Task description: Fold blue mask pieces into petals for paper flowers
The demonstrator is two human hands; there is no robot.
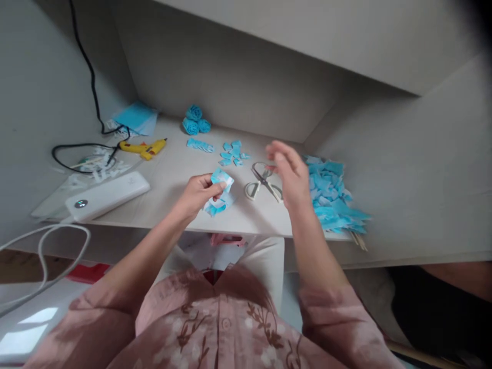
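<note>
Head view: left grip pinches a thin, squarish blue scrap.

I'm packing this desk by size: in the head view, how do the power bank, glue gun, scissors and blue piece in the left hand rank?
1. Power bank
2. Glue gun and scissors: too alike to rank; the gun looks longer, the scissors taller
3. Blue piece in the left hand

held piece: blue-white | glue gun: yellow | shirt: pink, brown leaf sprigs
</note>
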